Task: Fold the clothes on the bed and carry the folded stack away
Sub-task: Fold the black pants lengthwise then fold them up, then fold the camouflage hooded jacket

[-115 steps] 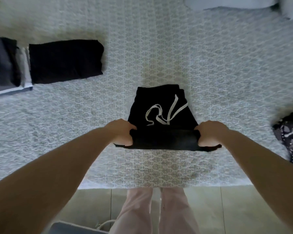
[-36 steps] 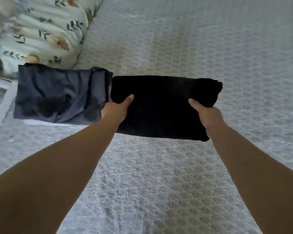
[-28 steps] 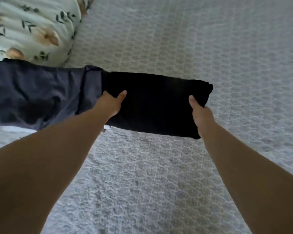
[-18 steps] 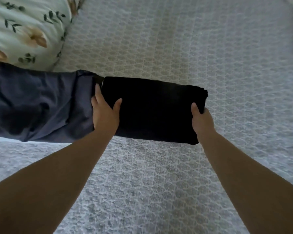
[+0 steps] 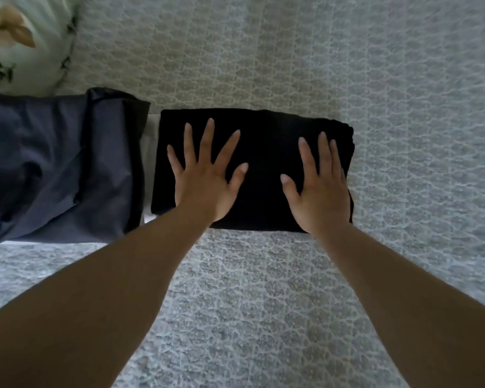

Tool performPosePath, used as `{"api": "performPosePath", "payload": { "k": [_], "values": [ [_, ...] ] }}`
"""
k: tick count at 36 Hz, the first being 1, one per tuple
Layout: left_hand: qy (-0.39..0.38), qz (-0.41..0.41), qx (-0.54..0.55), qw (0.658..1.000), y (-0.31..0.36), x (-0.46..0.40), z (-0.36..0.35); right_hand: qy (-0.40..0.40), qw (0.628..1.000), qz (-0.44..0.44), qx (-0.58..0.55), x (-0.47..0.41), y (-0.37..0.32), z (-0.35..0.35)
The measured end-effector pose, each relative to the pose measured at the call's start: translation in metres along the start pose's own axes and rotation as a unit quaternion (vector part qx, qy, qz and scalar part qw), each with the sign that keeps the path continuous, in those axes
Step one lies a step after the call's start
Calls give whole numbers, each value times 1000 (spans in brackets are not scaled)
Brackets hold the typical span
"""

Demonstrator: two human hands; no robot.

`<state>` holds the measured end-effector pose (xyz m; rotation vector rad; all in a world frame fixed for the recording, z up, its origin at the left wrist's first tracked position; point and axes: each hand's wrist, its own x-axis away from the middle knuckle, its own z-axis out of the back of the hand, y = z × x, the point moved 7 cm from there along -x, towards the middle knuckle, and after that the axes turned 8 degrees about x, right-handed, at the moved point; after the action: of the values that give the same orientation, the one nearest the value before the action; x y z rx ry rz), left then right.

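Head view, looking down on bed with white-grey quilted textured bedspread (image 5: 263,303). Folded black fabric garment, flat rectangular bundle (image 5: 263,152), lying on bedspread at upper centre.

Left hand (image 5: 205,177) palm-down flat on left half of black bundle, fingers straight and widely splayed, thumb angled out toward centre. Nothing gripped, just pressing or resting on top. Left forearm bare, extended from lower-left corner diagonally up to bundle's near edge.

Right hand (image 5: 319,189) palm-down flat on right half of same bundle, fingers straight and held closer together, thumb spread toward centre. Outer edge of hand near bundle's right edge. No pinch, no curl, only flat contact. Right forearm bare, entering from lower-right corner, angled up and inward.

Thumbs pointed toward each other, apart, with bare black fabric between them.

Folded dark navy-grey smooth fabric garment (image 5: 53,169) just left of black bundle, larger, with creases, running off left edge of view. Narrow strip of white cloth (image 5: 149,135) visible between the two piles; cannot tell whether separate item or part of navy pile. White edge also showing beneath navy garment's near side.

Pale green pillow with floral print, tan flower and dark leaves (image 5: 17,37), at top-left corner, behind navy garment, blurred.
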<state>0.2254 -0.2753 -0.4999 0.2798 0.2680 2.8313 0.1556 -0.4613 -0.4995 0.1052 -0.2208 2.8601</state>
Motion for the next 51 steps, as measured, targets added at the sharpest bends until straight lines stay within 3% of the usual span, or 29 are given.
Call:
{"api": "performPosePath", "payload": {
  "k": [9, 13, 17, 23, 32, 38, 46, 51],
  "values": [
    [-123, 94, 10, 988, 32, 25, 30, -160, 986, 21, -46, 12, 9, 32],
    [-107, -30, -7, 994, 117, 54, 41, -123, 990, 14, -67, 46, 43, 63],
    [-133, -122, 18, 983, 213, 79, 42, -104, 989, -63, -83, 87, 115, 87],
    [-166, -185, 34, 968, 340, 119, 25, -115, 969, -192, -104, 159, 243, 108],
    [-205, -254, 93, 940, 559, 216, -39, -119, 958, -238, -102, 275, 445, 146],
    [-247, -315, 109, 910, 701, 277, -86, -134, 928, -333, -98, 367, 577, 146],
    [-315, -391, 43, 864, 810, 348, -146, -98, 863, -494, -38, 479, 690, 143],
    [-327, -423, 12, 845, 852, 374, -180, -133, 824, -551, -13, 531, 738, 124]
  ]
}}
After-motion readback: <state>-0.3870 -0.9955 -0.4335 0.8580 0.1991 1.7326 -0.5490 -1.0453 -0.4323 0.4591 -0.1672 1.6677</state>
